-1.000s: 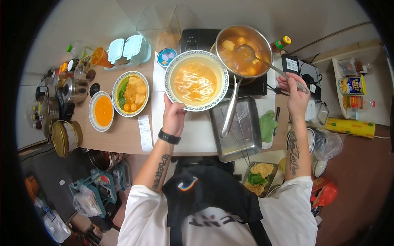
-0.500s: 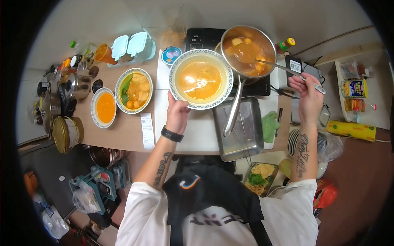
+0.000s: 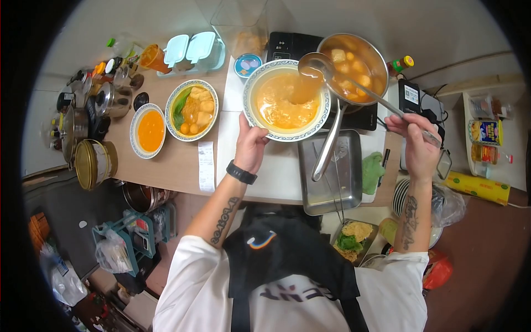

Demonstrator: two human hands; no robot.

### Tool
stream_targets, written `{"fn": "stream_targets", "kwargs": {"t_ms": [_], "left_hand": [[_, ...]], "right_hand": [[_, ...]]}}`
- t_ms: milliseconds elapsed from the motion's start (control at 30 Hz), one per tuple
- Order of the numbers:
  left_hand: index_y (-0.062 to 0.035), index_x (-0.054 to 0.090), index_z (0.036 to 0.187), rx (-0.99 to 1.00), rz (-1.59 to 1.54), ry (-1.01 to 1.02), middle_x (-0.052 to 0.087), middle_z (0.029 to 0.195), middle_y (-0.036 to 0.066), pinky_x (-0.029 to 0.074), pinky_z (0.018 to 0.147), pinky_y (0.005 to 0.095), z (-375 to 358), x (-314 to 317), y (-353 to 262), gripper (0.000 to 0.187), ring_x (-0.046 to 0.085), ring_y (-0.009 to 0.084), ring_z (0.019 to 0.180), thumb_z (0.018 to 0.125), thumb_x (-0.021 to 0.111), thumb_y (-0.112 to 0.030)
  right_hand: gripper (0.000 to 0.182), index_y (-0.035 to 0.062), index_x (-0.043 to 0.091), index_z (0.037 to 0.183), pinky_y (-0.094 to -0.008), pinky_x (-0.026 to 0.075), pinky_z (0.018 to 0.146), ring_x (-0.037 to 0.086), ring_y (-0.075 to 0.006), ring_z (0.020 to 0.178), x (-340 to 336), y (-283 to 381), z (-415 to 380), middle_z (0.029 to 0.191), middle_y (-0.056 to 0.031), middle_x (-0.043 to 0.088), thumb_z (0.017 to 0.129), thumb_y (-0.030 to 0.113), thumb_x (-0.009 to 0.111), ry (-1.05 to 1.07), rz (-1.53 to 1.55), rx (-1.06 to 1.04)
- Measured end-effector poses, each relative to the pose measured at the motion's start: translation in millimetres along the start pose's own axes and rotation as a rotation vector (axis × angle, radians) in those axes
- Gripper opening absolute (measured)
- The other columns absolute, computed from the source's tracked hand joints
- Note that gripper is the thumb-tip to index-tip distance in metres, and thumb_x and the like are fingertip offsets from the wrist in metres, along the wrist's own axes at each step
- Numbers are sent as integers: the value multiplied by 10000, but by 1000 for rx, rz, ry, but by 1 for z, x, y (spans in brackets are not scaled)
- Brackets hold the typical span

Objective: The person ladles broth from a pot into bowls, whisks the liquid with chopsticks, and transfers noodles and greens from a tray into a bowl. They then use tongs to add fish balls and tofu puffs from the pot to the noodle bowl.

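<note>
My left hand [image 3: 251, 145] grips the near rim of a patterned bowl [image 3: 287, 127] of orange soup, held up beside the pot. In my right hand [image 3: 417, 138] is the handle of a metal ladle [image 3: 316, 65]. The ladle's cup is tipped over the bowl's right side, and broth runs from it into the soup. Just right of the bowl, the steel pot [image 3: 354, 69] holds broth with tofu-like chunks and round balls; its long handle points toward me.
On the left stand a bowl of orange soup [image 3: 149, 131] and a bowl with greens and balls [image 3: 191, 110]. A metal tray [image 3: 331, 188] with tongs, a green cloth [image 3: 372, 172] and a receipt [image 3: 206, 166] lie nearer me. Jars and pans crowd the far left.
The ladle has moved from inside the pot to above the held bowl, and its broth is now pouring out. My left hand still holds the bowl. The camera view has shifted slightly.
</note>
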State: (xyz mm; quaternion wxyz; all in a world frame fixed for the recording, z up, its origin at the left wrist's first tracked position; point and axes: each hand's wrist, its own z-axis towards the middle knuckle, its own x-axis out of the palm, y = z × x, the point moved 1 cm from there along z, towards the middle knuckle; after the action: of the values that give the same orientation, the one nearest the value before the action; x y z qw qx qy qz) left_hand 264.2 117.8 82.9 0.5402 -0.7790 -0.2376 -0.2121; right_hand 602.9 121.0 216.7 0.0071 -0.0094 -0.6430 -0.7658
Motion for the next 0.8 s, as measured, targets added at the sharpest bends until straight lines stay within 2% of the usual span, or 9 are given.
{"fn": "stream_targets", "kwargs": {"t_ms": [100,267,333,367,600,800], "left_hand": [[-163,318,1435,7,-14,-18,518,1288,33,438,878,317,-1,3,-2,624,533,134,1075,852,509,-48],[-165,317,1438,-3,-12,-6,522,1276,29,438,883,319,0,-1,1,633,531,139,1064,848,514,-51],[-163,315,1442,3,-31,-11,526,1268,29,436,881,316,-1,4,1,638,529,143,1062,846,514,-51],[-163,314,1443,6,-34,-13,527,1267,29,434,878,313,0,3,1,641,529,143,1059,844,512,-49],[-159,313,1445,11,-35,-26,531,1234,22,424,838,300,0,4,1,655,517,130,993,832,510,-42],[-156,324,1429,7,-28,-23,533,1205,22,426,845,308,1,0,4,636,516,133,964,831,509,-41]], "right_hand": [[180,-86,668,1062,-420,582,894,693,-356,1001,-2,3,-2,1079,-246,672,958,7,554,182,-158,-152],[189,-84,653,1089,-398,580,893,700,-332,986,-21,-2,-5,1071,-239,680,978,9,531,94,-185,-245],[205,-83,634,1118,-382,579,886,706,-299,976,-24,-7,-3,1055,-215,696,1003,43,519,-157,-187,-108],[226,-84,619,1139,-360,580,875,712,-274,957,-25,-11,1,1027,-196,710,1017,78,520,-185,-216,-76],[220,-88,622,1118,-325,580,851,719,-248,919,-19,-46,9,1000,-202,713,1012,85,537,-215,-147,76],[221,-85,616,1115,-323,584,842,720,-246,918,-27,-54,14,985,-196,713,1016,95,533,-253,-212,42]]}}
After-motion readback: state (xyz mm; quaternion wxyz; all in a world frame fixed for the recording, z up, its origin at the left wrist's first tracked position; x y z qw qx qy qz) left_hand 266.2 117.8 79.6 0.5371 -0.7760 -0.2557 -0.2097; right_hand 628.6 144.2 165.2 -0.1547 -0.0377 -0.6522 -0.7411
